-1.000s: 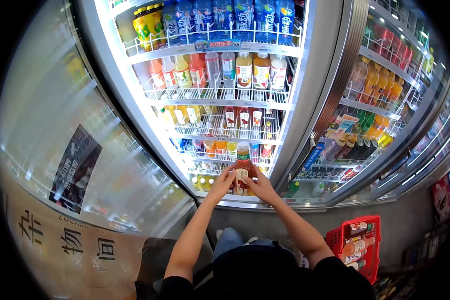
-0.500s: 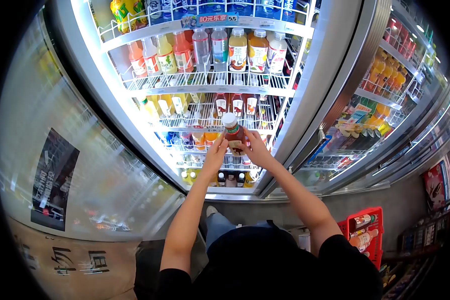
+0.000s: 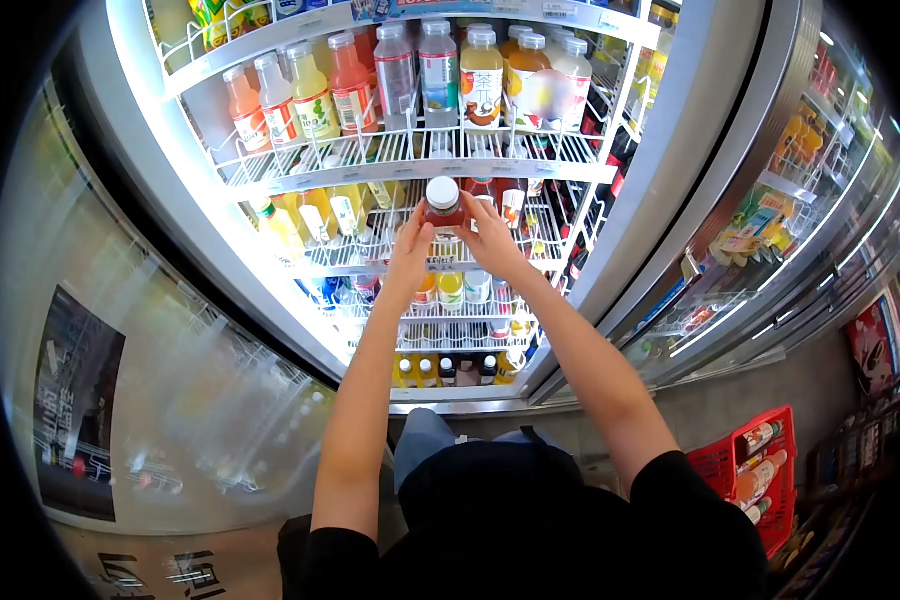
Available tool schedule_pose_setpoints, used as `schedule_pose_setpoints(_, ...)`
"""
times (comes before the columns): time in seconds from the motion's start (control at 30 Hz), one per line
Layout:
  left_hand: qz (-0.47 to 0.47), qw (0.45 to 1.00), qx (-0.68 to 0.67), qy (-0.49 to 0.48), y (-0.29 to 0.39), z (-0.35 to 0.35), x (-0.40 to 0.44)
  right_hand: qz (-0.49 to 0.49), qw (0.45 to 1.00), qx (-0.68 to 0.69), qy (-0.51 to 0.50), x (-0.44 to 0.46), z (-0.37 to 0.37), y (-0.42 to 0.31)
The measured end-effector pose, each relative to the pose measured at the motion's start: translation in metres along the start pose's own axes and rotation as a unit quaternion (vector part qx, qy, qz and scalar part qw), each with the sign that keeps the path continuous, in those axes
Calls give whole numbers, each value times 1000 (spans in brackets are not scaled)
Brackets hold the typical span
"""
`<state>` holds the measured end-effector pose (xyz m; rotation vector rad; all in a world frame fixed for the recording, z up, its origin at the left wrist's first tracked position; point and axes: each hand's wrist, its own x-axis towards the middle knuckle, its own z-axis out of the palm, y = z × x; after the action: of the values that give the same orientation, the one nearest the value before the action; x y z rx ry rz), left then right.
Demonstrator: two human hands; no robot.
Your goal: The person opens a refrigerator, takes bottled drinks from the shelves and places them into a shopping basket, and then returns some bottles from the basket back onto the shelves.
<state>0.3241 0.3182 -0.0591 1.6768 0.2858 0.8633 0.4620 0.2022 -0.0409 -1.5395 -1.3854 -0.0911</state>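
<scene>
A dark red-brown bottle with a white cap (image 3: pixel 443 195) is held between my two hands at the third shelf from the top of the open fridge. My left hand (image 3: pixel 411 246) grips its left side, and my right hand (image 3: pixel 489 240) has hold of the right side. Red-brown bottles stand just behind and to the right of it on that shelf, partly covered by my right hand. To the left are yellow bottles (image 3: pixel 348 209). Above my hands, a row of pink, yellow, clear and fruit-labelled bottles (image 3: pixel 482 80) stands on the wire shelf.
The open glass door (image 3: pixel 195 400) spans the left side. A red basket (image 3: pixel 712 468) with several bottles is on the floor at the lower right. Closed fridge doors continue on the right. Small bottles (image 3: pixel 447 372) line the fridge's bottom.
Both hands have carried the bottle up and slightly left, from the low shelves to the third one, and its cap now faces me. The view has moved closer to the fridge.
</scene>
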Motion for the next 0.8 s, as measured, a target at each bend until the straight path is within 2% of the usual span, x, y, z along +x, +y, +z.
schedule_pose_setpoints(0.17,15,1000,0,-20,-2,-4,12,-28,998,-27,40,7,17,25)
schedule_pose_setpoints(0.23,44,999,-5,-30,-21,-9,22,29,999,-29,-21,7,16,32)
schedule_pose_setpoints(0.3,35,998,48,-24,-49,-14,27,72,996,-21,-42,6,18,32)
schedule_pose_setpoints(0.4,24,998,58,-8,-41,-15,27,30,996,-77,-30,5,25,49)
schedule_pose_setpoints(0.5,-3,996,85,2,-43,-17,32,43,992,-112,-32,9,34,65)
schedule_pose_setpoints(0.57,68,970,231,23,-65,-17,45,43,990,-132,-25,15,37,65)
schedule_pose_setpoints(0.63,69,959,269,59,-80,-13,50,134,978,-138,-85,20,40,69)
schedule_pose_setpoints(0.73,22,942,333,37,-86,-8,48,131,981,-123,-71,12,41,68)
schedule_pose_setpoints(0.77,34,892,438,111,-84,-2,43,144,983,-99,-58,13,41,68)
schedule_pose_setpoints(0.8,40,860,487,148,-81,-1,42,158,983,-79,-50,12,41,66)
